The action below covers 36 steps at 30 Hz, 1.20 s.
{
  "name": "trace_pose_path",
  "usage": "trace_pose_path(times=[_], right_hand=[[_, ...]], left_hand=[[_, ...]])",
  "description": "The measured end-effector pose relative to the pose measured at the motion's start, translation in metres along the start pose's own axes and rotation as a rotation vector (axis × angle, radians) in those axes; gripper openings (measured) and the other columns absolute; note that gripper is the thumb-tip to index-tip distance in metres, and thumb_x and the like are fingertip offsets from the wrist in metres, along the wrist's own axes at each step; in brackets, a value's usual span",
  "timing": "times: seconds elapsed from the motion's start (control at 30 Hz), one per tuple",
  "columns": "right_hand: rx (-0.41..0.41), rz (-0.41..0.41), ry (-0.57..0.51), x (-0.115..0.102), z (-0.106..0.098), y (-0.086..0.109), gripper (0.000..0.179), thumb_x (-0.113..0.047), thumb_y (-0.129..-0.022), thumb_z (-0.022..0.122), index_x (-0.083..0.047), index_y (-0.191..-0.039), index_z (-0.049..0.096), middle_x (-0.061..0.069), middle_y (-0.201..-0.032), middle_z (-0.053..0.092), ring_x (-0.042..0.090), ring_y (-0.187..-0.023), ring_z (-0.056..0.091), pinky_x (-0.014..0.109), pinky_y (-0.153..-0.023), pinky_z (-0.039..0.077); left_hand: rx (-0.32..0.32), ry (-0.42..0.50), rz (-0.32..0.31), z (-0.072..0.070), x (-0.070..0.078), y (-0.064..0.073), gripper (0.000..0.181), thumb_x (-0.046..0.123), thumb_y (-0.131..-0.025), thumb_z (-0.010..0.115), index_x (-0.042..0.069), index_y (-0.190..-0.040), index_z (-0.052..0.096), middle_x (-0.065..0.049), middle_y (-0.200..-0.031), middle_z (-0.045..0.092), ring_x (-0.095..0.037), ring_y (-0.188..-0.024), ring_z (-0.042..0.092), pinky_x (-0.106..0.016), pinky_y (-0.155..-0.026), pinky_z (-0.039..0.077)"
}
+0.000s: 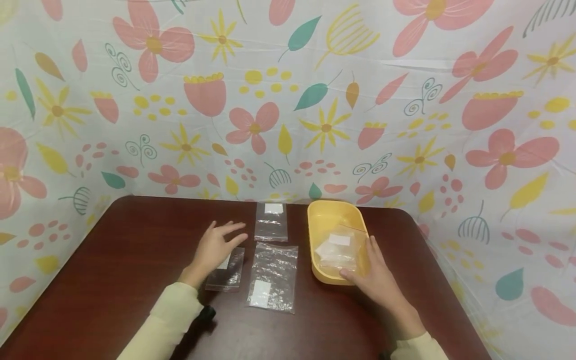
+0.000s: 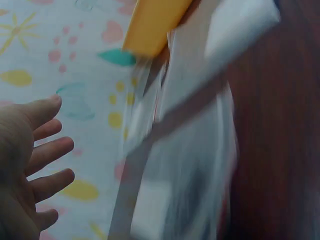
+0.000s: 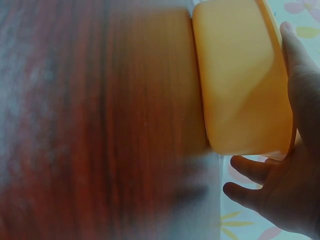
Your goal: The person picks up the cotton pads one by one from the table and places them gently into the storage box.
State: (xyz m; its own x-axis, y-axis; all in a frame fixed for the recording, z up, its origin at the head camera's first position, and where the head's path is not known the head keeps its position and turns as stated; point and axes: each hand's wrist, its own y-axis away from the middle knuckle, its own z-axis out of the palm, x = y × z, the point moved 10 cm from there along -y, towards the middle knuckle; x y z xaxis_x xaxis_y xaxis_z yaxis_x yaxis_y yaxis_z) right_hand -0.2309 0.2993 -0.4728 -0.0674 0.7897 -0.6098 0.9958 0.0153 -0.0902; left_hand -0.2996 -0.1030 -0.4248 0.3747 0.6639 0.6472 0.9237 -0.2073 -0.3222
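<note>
Spreading its fingers (image 2: 52,149) wide with nothing in them, the left hand (image 1: 213,252) is at the small left bag (image 1: 227,277), overlapping part of it and its white label. The right hand (image 1: 380,280) lays nearly straight fingers along the right side of the yellow tray (image 1: 325,214), its thumb at the near rim, covering that corner. In the tray lies a pile (image 1: 335,254) of clear bags, a white label uppermost. Between the hands, flat on the dark tabletop (image 1: 108,280), are a larger front bag (image 1: 275,272) and, beyond it, a back bag (image 1: 271,225). Flowered cloth (image 1: 292,55) rises behind and at both sides. Only the head view shows the pile; the right wrist view gives the tray's plain outer wall and two fingertips reaching past its end, free of it. The left wrist view shows the left palm, beside bags blurred too much to tell apart.
</note>
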Motion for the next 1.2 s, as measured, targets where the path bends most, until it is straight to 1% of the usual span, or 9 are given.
trace_pose_path(times=[0.03, 0.1, 0.23, 0.37, 0.57, 0.77, 1.0, 1.1, 1.2], right_hand=[[0.000, 0.001, -0.001, 0.000, 0.000, 0.000, 0.123, -0.062, -0.081, 0.076, -0.007, -0.162, 0.002, 0.018, -0.167, 0.000, 0.047, -0.149, 0.014, 0.070, -0.111, 0.025], [-0.001, 0.006, -0.002, 0.001, 0.000, 0.000, 0.124, -0.063, -0.080, 0.076, -0.007, -0.162, 0.002, 0.018, -0.167, -0.001, 0.047, -0.149, 0.013, 0.070, -0.111, 0.025], [-0.004, 0.008, 0.001, 0.003, -0.001, 0.000, 0.124, -0.063, -0.081, 0.076, -0.007, -0.162, 0.001, 0.016, -0.168, -0.002, 0.046, -0.149, 0.013, 0.070, -0.111, 0.025], [-0.003, 0.003, 0.006, 0.004, -0.004, -0.002, 0.123, -0.063, -0.081, 0.075, -0.006, -0.162, 0.001, 0.016, -0.168, -0.003, 0.046, -0.149, 0.012, 0.070, -0.111, 0.025], [-0.001, 0.004, 0.005, 0.004, -0.005, -0.001, 0.123, -0.062, -0.082, 0.075, -0.004, -0.161, 0.002, 0.016, -0.168, -0.003, 0.046, -0.150, 0.011, 0.070, -0.112, 0.024], [-0.003, 0.003, 0.002, 0.003, -0.003, -0.001, 0.123, -0.062, -0.081, 0.076, -0.002, -0.161, 0.003, 0.019, -0.167, -0.001, 0.046, -0.149, 0.011, 0.070, -0.112, 0.024], [-0.006, 0.011, 0.002, 0.003, -0.001, -0.001, 0.124, -0.063, -0.081, 0.076, -0.002, -0.161, 0.003, 0.018, -0.167, -0.001, 0.045, -0.150, 0.011, 0.069, -0.113, 0.024], [-0.005, 0.008, 0.001, 0.002, -0.001, -0.001, 0.124, -0.063, -0.081, 0.076, -0.002, -0.161, 0.003, 0.018, -0.167, -0.001, 0.045, -0.150, 0.011, 0.069, -0.113, 0.024], [-0.003, 0.002, 0.001, 0.001, -0.001, -0.001, 0.123, -0.062, -0.081, 0.076, -0.002, -0.161, 0.003, 0.019, -0.167, 0.000, 0.045, -0.150, 0.011, 0.069, -0.112, 0.024]], left_hand=[[0.000, -0.003, -0.005, -0.005, -0.006, 0.004, 0.039, 0.033, -0.092, 0.075, 0.014, -0.126, 0.073, -0.007, -0.116, 0.073, -0.030, -0.127, 0.059, -0.050, -0.123, 0.015], [-0.006, -0.009, -0.020, -0.016, -0.016, 0.013, 0.042, 0.034, -0.092, 0.075, 0.013, -0.128, 0.071, -0.008, -0.122, 0.071, -0.031, -0.129, 0.056, -0.052, -0.122, 0.014], [-0.007, -0.006, -0.052, -0.031, -0.032, 0.030, 0.044, 0.032, -0.091, 0.076, 0.012, -0.130, 0.070, -0.012, -0.127, 0.068, -0.033, -0.130, 0.055, -0.054, -0.122, 0.014], [-0.014, -0.004, -0.082, -0.038, -0.044, 0.042, 0.046, 0.031, -0.092, 0.076, 0.011, -0.132, 0.068, -0.016, -0.130, 0.066, -0.035, -0.130, 0.054, -0.057, -0.121, 0.015], [-0.032, 0.012, -0.105, -0.033, -0.048, 0.046, 0.048, 0.032, -0.092, 0.075, 0.011, -0.134, 0.067, -0.016, -0.132, 0.064, -0.034, -0.132, 0.053, -0.059, -0.120, 0.014], [-0.036, 0.015, -0.094, -0.026, -0.044, 0.047, 0.047, 0.033, -0.092, 0.076, 0.011, -0.133, 0.068, -0.014, -0.129, 0.066, -0.033, -0.131, 0.054, -0.058, -0.120, 0.015], [-0.032, 0.015, -0.073, -0.023, -0.042, 0.050, 0.048, 0.032, -0.091, 0.077, 0.010, -0.132, 0.068, -0.012, -0.129, 0.067, -0.033, -0.131, 0.054, -0.059, -0.120, 0.014], [-0.059, 0.007, -0.066, -0.018, -0.043, 0.052, 0.050, 0.032, -0.091, 0.077, 0.009, -0.134, 0.067, -0.011, -0.131, 0.066, -0.034, -0.132, 0.053, -0.061, -0.120, 0.012], [-0.114, -0.004, -0.064, -0.008, -0.045, 0.056, 0.056, 0.032, -0.089, 0.078, 0.009, -0.138, 0.063, -0.011, -0.136, 0.063, -0.034, -0.136, 0.049, -0.064, -0.119, 0.008]])
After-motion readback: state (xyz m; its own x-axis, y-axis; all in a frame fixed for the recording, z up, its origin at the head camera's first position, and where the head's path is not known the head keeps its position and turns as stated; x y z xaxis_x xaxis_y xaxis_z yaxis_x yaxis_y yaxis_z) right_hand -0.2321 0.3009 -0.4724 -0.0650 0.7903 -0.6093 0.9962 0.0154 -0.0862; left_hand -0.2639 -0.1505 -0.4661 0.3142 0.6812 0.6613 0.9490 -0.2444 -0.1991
